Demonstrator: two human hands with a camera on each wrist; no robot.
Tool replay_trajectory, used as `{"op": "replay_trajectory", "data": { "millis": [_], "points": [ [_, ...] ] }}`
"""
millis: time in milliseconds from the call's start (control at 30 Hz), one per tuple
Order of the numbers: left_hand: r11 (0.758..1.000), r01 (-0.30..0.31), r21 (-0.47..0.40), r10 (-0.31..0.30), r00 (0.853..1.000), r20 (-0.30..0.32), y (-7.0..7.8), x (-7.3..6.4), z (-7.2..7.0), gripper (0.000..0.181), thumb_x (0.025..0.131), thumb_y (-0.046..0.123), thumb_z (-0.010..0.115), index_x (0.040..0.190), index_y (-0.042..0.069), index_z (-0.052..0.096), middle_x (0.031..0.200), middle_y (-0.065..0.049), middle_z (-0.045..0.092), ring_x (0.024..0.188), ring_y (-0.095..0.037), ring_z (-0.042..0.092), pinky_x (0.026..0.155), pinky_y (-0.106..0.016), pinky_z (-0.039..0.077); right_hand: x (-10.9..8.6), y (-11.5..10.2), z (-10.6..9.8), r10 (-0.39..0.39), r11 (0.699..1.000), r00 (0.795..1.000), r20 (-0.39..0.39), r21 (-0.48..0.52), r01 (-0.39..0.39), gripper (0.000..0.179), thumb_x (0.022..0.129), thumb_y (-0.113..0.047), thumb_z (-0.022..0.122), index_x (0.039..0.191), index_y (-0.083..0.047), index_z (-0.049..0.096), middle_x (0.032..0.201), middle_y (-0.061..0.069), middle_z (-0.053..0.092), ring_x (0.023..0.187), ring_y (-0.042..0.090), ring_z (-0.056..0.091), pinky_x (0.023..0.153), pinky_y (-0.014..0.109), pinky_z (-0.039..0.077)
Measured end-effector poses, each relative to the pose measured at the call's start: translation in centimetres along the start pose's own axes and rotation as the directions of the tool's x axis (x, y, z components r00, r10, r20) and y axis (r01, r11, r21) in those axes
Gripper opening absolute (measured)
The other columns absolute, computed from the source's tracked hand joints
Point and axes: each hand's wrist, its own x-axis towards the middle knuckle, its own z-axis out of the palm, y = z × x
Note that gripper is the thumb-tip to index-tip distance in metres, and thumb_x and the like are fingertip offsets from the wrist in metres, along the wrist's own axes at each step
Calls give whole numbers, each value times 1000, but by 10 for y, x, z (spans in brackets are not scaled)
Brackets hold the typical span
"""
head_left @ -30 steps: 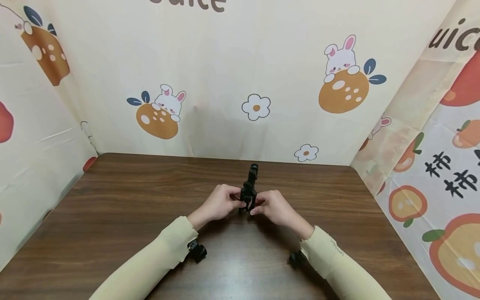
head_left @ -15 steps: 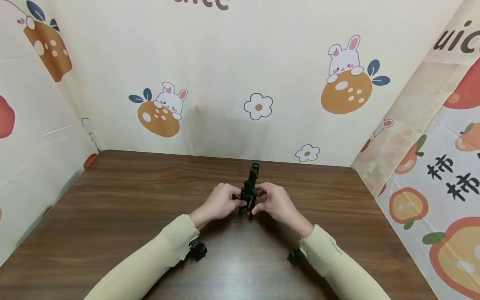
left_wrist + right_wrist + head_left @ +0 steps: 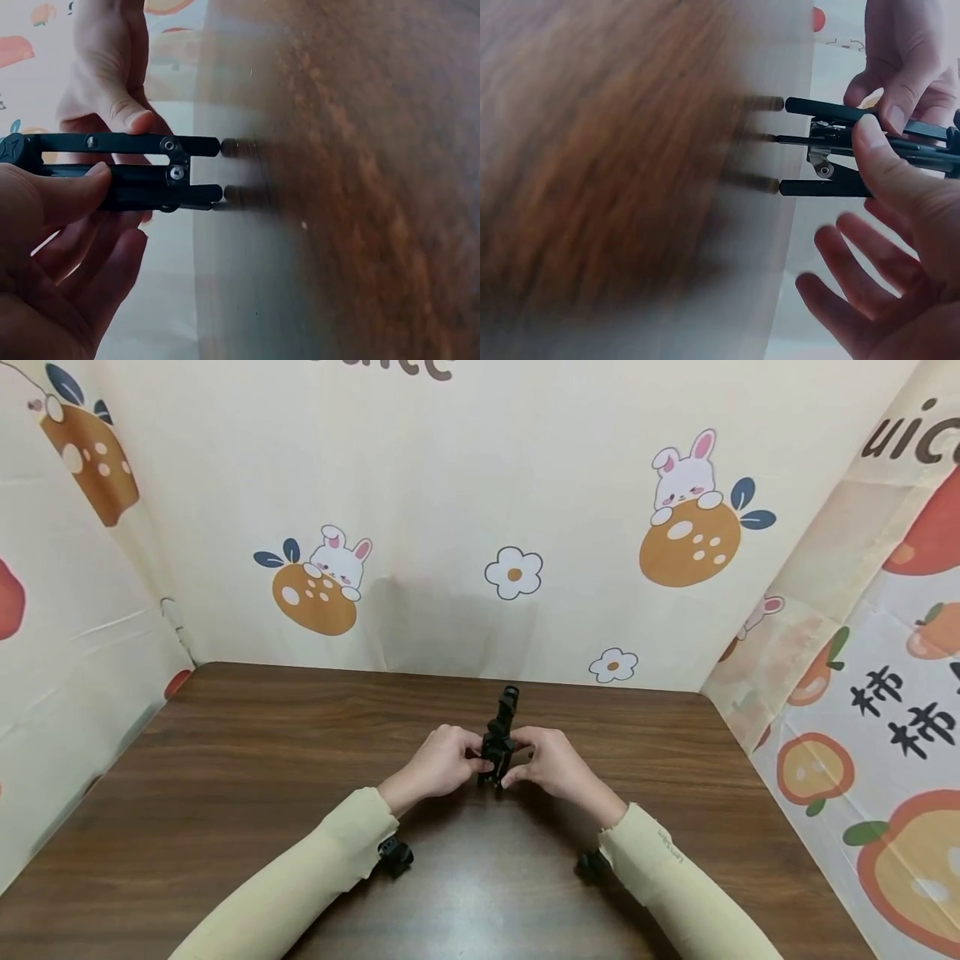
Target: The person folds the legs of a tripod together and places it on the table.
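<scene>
A wood-grain surface met a cartoon-printed curtain; near the middle of the surface's far edge I saw a black tripod upright, the fingers of the left hand and right hand clamped on its legs.

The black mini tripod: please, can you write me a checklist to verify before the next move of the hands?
1. Left hand holds the black mini tripod: ok, it pinches it.
2. Right hand holds it also: ok, it pinches the other side.
3. Legs spread wide: not ok, they stand close together.
4. Feet firmly on the table: cannot tell; very near it at least.
5. Base away from the table's far edge: ok.
6. Hinges locked: cannot tell.
</scene>
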Motion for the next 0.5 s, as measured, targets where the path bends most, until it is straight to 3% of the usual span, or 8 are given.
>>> {"op": "replay_trajectory", "data": {
  "millis": [233, 500],
  "points": [
    [995, 27, -97, -23, 999, 37, -5, 0, -3, 12, 87, 8, 77, 97, 13, 79, 87, 2, 75, 79, -6, 67, 73, -33, 54, -1, 2, -3, -8, 999, 997, 78, 40, 4, 48, 74, -16, 89, 118, -11, 70, 111, 1, 70, 103, 19, 67, 87, 41, 54],
    [988, 48, -150, -41, 998, 50, -6, 1, -3, 18, 89, 2, 73, 103, 12, 77, 91, -1, 75, 84, -8, 67, 79, -36, 53, -3, 3, -1, -19, 998, 999, 27, 65, 17, 16, 87, -12, 79, 101, -11, 72, 99, 2, 71, 91, 15, 69, 77, 31, 56]
  ]
}}
